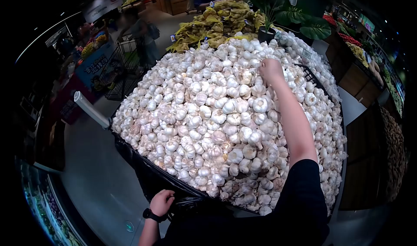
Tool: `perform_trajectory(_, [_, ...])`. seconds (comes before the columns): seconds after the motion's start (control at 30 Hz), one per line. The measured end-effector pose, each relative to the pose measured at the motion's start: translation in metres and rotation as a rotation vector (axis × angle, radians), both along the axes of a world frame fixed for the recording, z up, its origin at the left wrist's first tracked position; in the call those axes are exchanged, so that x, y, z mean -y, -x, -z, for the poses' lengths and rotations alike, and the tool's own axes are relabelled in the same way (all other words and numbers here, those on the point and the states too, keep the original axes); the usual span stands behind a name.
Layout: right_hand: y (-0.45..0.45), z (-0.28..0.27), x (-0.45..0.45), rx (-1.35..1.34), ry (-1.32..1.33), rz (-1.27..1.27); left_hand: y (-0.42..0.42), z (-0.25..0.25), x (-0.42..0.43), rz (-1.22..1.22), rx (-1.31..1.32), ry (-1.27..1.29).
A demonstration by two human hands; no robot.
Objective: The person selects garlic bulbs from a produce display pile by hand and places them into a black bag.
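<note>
A large heap of white garlic bulbs (208, 111) fills the display in front of me. My right hand (272, 70) reaches over its far right part with the fingers curled down among the bulbs; what they hold, if anything, is hidden. Low in the view, my left hand (162, 202) is loosely closed beside the black plastic-lined edge (173, 183) of the display. No object shows in it. A dark watch (155, 215) is on the left wrist.
Yellow net bags of produce (217, 22) are piled behind the garlic, with a potted plant (266, 32) at their right. A white plastic roll (90, 109) juts out at the left corner. Beyond stand a shopping cart (129, 57) and a person (145, 35). Produce stands line the right.
</note>
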State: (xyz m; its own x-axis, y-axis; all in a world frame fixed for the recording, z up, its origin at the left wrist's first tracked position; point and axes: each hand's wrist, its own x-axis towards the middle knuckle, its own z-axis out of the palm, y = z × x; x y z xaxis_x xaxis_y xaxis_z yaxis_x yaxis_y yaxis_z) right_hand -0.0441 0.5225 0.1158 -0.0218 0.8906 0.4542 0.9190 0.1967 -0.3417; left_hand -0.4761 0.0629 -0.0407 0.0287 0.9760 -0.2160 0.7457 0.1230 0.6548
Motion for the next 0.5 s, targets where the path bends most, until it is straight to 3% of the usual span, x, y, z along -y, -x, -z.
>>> perform_trajectory(0.03, [0.003, -0.003, 0.002, 0.001, -0.001, -0.003, 0.001, 0.0, 0.0, -0.003, 0.001, -0.001])
perform_trajectory(0.1, [0.007, -0.003, 0.003, 0.293, 0.003, -0.109, 0.002, 0.0, 0.002, -0.018, 0.005, -0.009])
perform_trajectory(0.23, [0.023, 0.0, -0.002, 0.08, 0.262, -0.009, 0.001, -0.003, 0.001, -0.023, 0.006, -0.004])
perform_trajectory(0.3, [0.026, -0.006, 0.011, 0.367, 0.095, -0.202, 0.0, -0.003, 0.001, -0.02, 0.01, 0.006])
perform_trajectory(0.4, [0.028, 0.006, -0.011, 0.575, 0.216, -0.193, 0.0, 0.001, 0.0, -0.007, 0.002, -0.009])
perform_trajectory(0.5, [0.021, 0.016, -0.026, 0.678, 0.108, -0.169, 0.001, 0.007, 0.0, 0.013, -0.033, -0.063])
